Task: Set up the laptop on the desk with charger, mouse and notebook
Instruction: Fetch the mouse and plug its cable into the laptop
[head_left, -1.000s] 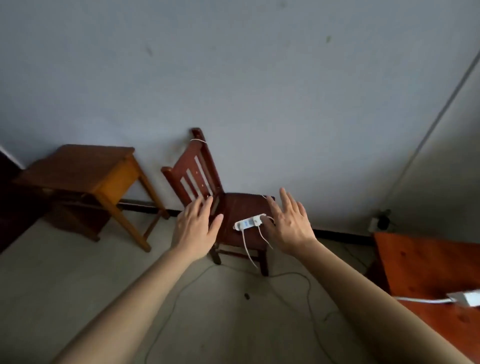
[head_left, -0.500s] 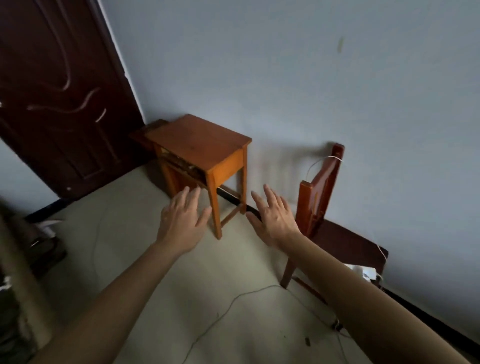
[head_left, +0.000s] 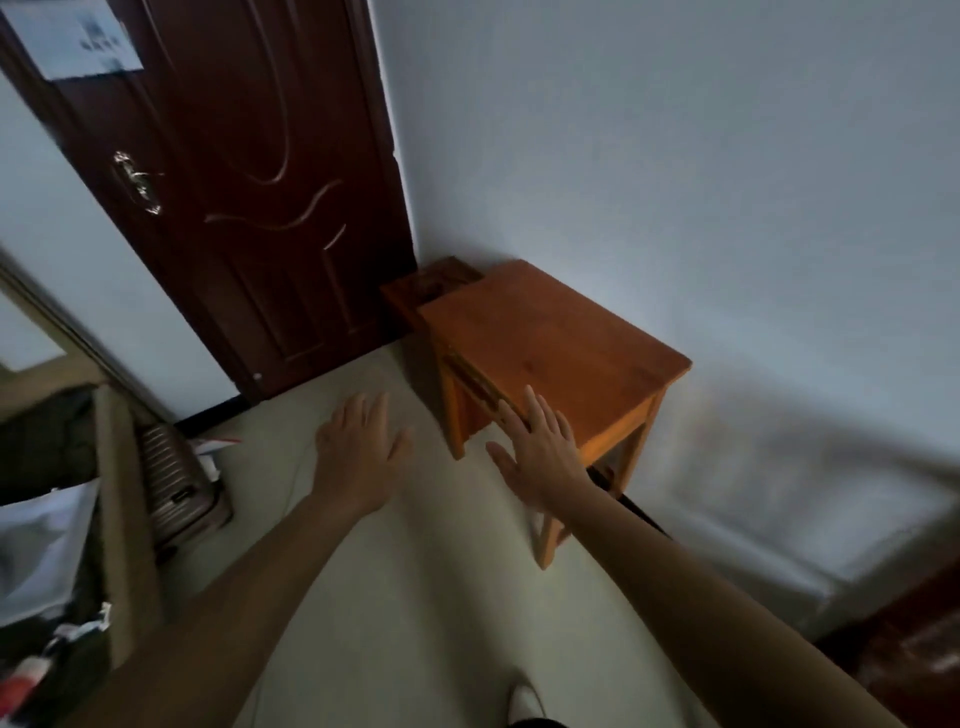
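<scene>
- Wooden and orange-brown, the small desk (head_left: 566, 343) is standing against the pale wall (head_left: 675, 156), near the dark door (head_left: 244, 182), and nothing is lying on its top.
- I am seeing the left hand (head_left: 358, 447) hanging flat over the floor (head_left: 415, 597), fingers spread wide and holding nothing.
- I am seeing the right hand (head_left: 540, 452) hanging spread wide too, in front of the desk's near edge, holding nothing (I cannot tell if it is touching the wood).
- I am not finding the laptop, charger, mouse or notebook anywhere in view, so I think the setting up is not started yet.
- I am guessing the hands are going to the desk, maybe to move it.
- I am worrying about the dim, blurry room: a hand could be bumping the desk corner.
- I am also watching the suitcase (head_left: 176, 483) and the clutter on the left, because feet could be tripping there.
- I am thinking the desk top is small, so four things could be crowding it and one could be sliding off.
</scene>
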